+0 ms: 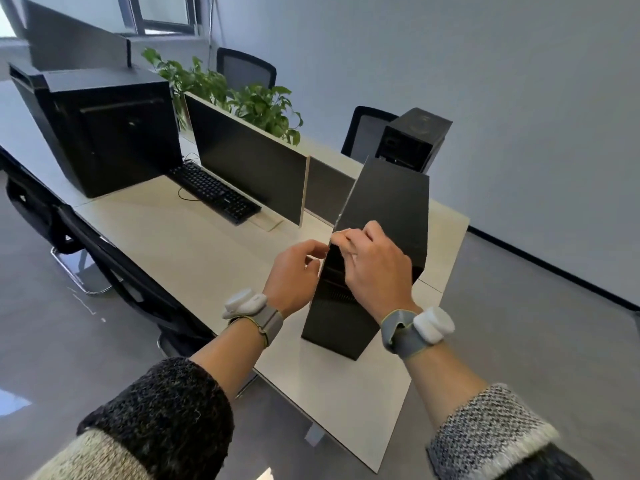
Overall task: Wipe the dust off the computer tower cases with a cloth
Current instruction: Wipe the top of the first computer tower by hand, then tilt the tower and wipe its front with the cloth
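The tower case [377, 216] stood upright on the bench [180, 244]. The right hand [375, 268] pinched a white cloth [341, 237] at its top front edge. The left hand [294, 271] curled beside it; its grip I could not tell.

Pale wall [485, 81], grey floor [519, 323], beige desk [194, 244], black mesh chairs [246, 69].

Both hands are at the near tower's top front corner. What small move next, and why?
Probably slide the right hand along the top of the black computer tower case: it seems to pinch a small pale cloth at its corner, left hand alongside.
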Demonstrator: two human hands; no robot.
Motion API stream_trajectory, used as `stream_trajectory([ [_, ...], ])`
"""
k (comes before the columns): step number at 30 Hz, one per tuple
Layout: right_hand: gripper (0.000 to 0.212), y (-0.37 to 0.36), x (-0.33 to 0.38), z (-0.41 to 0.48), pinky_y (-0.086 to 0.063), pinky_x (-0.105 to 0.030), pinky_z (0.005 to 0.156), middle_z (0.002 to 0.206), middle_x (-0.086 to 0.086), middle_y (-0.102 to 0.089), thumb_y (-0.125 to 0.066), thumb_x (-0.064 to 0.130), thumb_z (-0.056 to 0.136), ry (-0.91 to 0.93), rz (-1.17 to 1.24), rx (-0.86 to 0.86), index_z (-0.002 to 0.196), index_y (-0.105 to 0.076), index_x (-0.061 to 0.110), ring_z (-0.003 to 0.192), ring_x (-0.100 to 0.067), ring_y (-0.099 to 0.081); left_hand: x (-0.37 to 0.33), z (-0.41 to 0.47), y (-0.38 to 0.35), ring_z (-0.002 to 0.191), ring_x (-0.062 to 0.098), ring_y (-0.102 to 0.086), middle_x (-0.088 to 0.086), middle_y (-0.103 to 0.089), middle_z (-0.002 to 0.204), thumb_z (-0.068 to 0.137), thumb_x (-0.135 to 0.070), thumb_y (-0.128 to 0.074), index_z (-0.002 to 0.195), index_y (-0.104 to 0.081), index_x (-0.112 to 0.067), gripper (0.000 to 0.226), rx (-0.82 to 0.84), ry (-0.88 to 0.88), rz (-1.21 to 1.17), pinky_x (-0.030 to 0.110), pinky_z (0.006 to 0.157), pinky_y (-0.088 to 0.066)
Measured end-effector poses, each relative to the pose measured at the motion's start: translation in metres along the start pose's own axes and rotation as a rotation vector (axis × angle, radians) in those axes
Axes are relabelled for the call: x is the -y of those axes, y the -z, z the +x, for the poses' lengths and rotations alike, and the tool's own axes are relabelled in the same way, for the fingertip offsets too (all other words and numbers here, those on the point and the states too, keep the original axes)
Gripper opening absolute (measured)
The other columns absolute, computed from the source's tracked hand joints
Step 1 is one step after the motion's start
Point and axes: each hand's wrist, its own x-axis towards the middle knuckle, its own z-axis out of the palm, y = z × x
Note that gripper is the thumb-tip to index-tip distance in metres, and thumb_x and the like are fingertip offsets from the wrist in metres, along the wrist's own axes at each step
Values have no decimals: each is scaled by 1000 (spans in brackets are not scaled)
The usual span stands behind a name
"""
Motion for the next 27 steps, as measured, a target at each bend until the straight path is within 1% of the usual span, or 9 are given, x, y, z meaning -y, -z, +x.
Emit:
stream_trajectory([
  [3, 22, -7, 2, -9, -49, -26, 55, 99, 6, -52, -62, 36, 106, -8, 31, -5, 121, -71, 23, 77, -11, -52, -3, 0, 4, 111, 12, -62, -4, -69, 123, 105, -3, -52, 133, -66, -19, 36, -22, 12, 33, 26, 98, -50],
  [7, 25, -21, -5, -30, -31, -16, 52, 95, 8, -55, -63, 41, 105, -23, 106, -13, 122, -75, 26, 73, -9, -51, 4, -7, 9, 107, 9, -61, -9, -68, 117, 104, -4, -52, 131, -67, -24, 36, -29, 16, 123, 22, 92, -48],
  [11, 27, -32, -4, -28, -39, -17, 56, 99, -1, -61, -67, 35, 103, -94, 237, -154, 119, -73, 15, 76, -12, -55, 12, -9, 12, 104, 9, -62, -10, -70, 113, 104, -7, -52, 128, -68, -24, 33, -27, 31, 167, 19, 85, -44],
  [13, 28, -42, -3, -30, -38, -17, 55, 99, 0, -61, -66, 40, 103, -133, 219, -127, 118, -73, 18, 74, -11, -53, 9, -2, 12, 104, 10, -62, -9, -70, 114, 105, -10, -52, 128, -68, -22, 30, -25, 14, 168, 19, 86, -44],
  [17, 30, -68, 1, -48, -48, -23, 55, 97, 3, -64, -69, 46, 100, -215, 179, -52, 117, -77, 23, 73, -16, -63, 5, 22, 8, 99, 8, -63, -9, -70, 110, 108, -19, -52, 124, -70, -20, 24, -15, -66, 127, 10, 79, -42],
  [19, 36, -64, 8, -48, -52, -25, 56, 98, 1, -65, -60, 47, 104, -233, 253, -132, 119, -77, 19, 74, -15, -62, 8, 38, 6, 93, 8, -64, -8, -70, 103, 109, -25, -50, 117, -70, -19, 23, 2, -95, 64, 16, 79, -47],
  [22, 45, -52, 27, -30, -46, -18, 61, 102, -2, -64, -47, 49, 108, -259, 257, -291, 118, -74, 14, 76, -11, -57, 12, 59, 1, 84, 13, -64, -3, -67, 87, 110, -30, -46, 98, -67, -16, 28, 39, -106, -25, 33, 76, -56],
  [24, 34, -63, 36, -25, -52, -21, 63, 105, -1, -64, -57, 43, 106, -306, 230, -298, 119, -72, 15, 79, -12, -59, 14, 69, 2, 79, 22, -62, 4, -64, 81, 110, -32, -45, 89, -63, -11, 34, 78, -122, -90, 44, 75, -56],
  [27, 21, -89, 46, -39, -62, -34, 67, 107, 2, -67, -68, 35, 103, -430, 279, -245, 116, -72, 18, 84, -15, -64, 19, 78, 5, 80, 29, -62, 12, -65, 81, 109, -38, -46, 86, -60, -7, 41, 127, -147, -128, 51, 76, -54],
])
